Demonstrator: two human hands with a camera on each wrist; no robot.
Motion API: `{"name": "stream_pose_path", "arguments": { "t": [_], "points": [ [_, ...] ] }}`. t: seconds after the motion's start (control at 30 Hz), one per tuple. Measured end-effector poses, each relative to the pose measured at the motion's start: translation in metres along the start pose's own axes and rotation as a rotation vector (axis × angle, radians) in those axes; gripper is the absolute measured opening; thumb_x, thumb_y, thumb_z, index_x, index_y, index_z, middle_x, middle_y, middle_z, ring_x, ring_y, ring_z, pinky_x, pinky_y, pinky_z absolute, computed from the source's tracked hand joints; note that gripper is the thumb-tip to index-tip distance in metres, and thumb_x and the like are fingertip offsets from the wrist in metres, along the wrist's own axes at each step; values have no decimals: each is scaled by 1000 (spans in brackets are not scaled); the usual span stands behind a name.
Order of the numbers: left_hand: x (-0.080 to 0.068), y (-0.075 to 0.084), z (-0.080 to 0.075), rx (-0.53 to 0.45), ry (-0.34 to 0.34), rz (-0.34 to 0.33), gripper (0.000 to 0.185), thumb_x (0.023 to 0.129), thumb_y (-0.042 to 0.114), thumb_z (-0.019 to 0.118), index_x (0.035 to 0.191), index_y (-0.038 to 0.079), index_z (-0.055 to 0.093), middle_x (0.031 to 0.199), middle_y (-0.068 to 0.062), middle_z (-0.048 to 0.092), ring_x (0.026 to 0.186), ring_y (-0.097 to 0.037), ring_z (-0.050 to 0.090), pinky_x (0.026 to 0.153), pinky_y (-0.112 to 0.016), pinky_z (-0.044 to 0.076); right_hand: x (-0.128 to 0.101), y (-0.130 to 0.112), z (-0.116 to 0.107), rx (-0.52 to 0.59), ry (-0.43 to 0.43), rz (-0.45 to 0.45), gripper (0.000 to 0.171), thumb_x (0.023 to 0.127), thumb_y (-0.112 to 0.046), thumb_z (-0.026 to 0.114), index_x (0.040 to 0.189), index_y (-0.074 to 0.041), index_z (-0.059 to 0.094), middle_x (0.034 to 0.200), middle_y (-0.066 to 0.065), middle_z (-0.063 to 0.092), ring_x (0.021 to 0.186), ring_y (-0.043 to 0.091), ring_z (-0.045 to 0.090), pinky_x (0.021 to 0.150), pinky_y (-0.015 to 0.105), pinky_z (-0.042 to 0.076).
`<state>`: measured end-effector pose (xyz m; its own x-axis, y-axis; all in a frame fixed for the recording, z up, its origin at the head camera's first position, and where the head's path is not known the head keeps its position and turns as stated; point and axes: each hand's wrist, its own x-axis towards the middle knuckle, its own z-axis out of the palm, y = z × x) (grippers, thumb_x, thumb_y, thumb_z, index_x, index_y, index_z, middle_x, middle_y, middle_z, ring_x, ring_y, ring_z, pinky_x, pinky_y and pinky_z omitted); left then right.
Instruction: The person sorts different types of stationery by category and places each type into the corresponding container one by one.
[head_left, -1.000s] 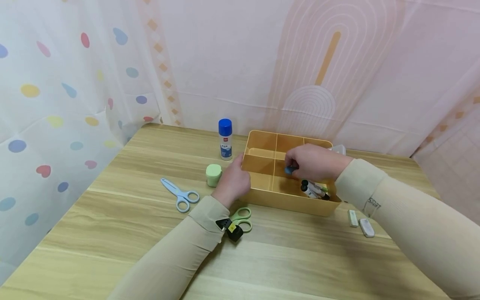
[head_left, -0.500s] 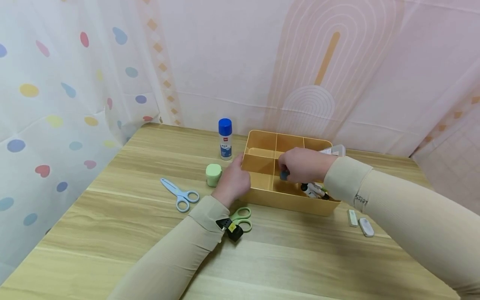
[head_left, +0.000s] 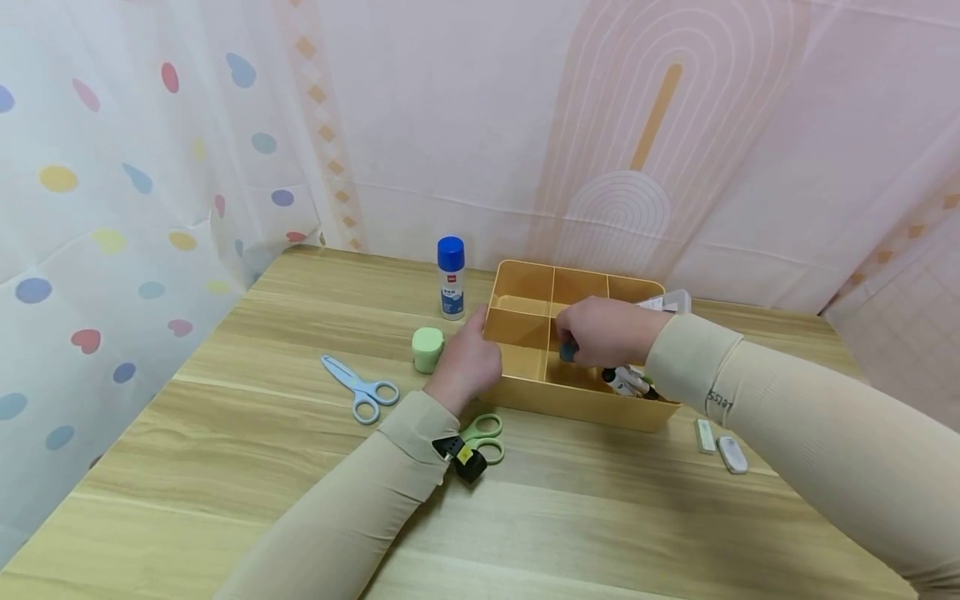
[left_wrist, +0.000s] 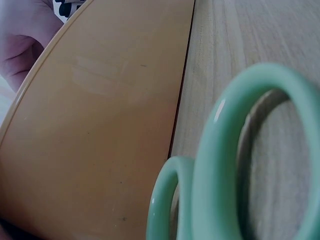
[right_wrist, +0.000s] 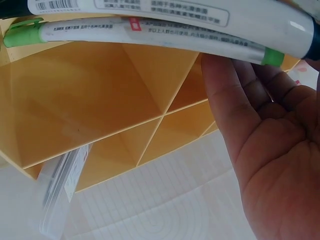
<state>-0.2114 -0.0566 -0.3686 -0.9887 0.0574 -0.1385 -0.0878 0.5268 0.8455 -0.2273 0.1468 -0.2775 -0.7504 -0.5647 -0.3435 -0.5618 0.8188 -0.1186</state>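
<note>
A tan divided storage box [head_left: 600,408] stands on the table. My left hand [head_left: 467,364] grips its left wall at the front corner. My right hand [head_left: 611,331] reaches down into the front compartment and pinches a small blue object [head_left: 567,352], mostly covered by the fingers, so its kind cannot be told. To the right of this hand, in the same compartment, lie white pens [head_left: 628,382]. Close up in the right wrist view are a dark-capped white marker [right_wrist: 175,15] and a green-ended white pen [right_wrist: 150,35]. Green-handled scissors [head_left: 487,440] lie partly under my left wrist.
Left of the box are a blue-capped glue stick [head_left: 451,279], a light green lidded container [head_left: 427,350] and blue scissors [head_left: 360,390]. Two small pale blocks [head_left: 705,437] lie front right. A clear plastic case [head_left: 678,301] sits at the box's back right. Curtains hang behind.
My right hand has moved left and slightly down within the front compartment, carrying the small blue object, then stayed nearly still. The left hand keeps its grip on the box.
</note>
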Motion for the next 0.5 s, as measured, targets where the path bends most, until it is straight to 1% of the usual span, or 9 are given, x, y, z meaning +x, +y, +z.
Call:
{"name": "stream_pose_path", "arguments": {
  "t": [0.17,0.3,0.4,0.5],
  "points": [
    [-1,0,0,3,-1,2,75,94,0,41,165,23,33,156,-11,56,131,-33,58,116,-54,45,1,-2,1,8,-10,7,6,96,-12,71,100,-8,68,87,0,67,80,17,62,78,32,55],
    [0,1,0,9,-1,3,76,94,0,41,166,22,32,156,-11,56,133,-33,58,119,-54,43,1,-2,3,6,-6,3,7,92,-6,67,99,-7,67,84,0,63,77,17,58,73,30,51],
    [0,0,0,7,-3,-2,76,94,0,41,166,23,32,157,-10,55,135,-33,57,121,-54,41,2,-2,4,7,2,1,12,87,-1,64,98,-6,67,81,-1,61,76,16,56,71,29,48],
    [1,0,1,2,-4,-7,77,94,0,41,166,23,32,157,-10,55,137,-33,56,121,-55,40,2,-1,4,12,1,5,12,87,-1,64,98,-6,66,81,-1,60,76,16,56,70,28,47]
  ]
}}
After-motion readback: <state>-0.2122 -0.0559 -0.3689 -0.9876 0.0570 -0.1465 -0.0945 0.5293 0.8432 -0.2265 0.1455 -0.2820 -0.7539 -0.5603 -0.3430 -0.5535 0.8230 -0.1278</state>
